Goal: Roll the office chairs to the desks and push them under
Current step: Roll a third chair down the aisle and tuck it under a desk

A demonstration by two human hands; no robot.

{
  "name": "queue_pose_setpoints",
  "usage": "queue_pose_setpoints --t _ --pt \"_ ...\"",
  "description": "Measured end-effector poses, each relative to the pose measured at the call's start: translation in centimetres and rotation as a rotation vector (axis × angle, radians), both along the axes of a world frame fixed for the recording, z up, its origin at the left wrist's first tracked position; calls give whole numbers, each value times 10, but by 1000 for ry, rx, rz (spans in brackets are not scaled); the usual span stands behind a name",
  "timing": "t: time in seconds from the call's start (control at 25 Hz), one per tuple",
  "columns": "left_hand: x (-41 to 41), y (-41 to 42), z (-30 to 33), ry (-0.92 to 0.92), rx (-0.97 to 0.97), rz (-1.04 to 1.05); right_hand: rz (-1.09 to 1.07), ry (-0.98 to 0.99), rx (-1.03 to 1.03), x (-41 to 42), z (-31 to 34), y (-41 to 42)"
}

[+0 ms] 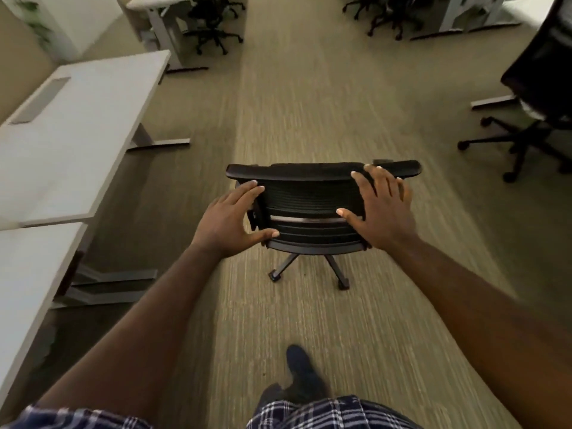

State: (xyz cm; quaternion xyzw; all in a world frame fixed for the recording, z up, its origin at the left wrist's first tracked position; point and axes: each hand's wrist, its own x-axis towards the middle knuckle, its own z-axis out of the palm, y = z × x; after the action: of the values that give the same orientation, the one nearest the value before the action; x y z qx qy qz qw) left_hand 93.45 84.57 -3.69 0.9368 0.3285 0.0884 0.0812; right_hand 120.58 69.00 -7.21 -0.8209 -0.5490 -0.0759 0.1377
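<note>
A black office chair stands in the carpeted aisle straight ahead, its slatted backrest facing me and two castor legs showing below. My left hand lies on the backrest's left edge, fingers spread and thumb under the lower rim. My right hand rests flat on the right side of the backrest, fingers apart and reaching over the top rail. Neither hand is closed around the chair. White desks line the left side of the aisle, with the chair standing to their right.
Another white desk stands nearer at the left. A second black chair stands at the right, its castor base reaching into the aisle. More chairs and desks sit at the far end. My foot is on the carpet.
</note>
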Motion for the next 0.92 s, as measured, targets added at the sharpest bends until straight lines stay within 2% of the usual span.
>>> queue_pose_setpoints --t 0.36,0.6,0.92 --pt "76 104 -12 79 0 -101 -169 43 -155 69 3 42" --pt "92 126 -13 193 -42 -35 -130 -21 -274 85 16 67" --pt "88 127 -13 183 5 0 -26 -25 -297 100 21 99"
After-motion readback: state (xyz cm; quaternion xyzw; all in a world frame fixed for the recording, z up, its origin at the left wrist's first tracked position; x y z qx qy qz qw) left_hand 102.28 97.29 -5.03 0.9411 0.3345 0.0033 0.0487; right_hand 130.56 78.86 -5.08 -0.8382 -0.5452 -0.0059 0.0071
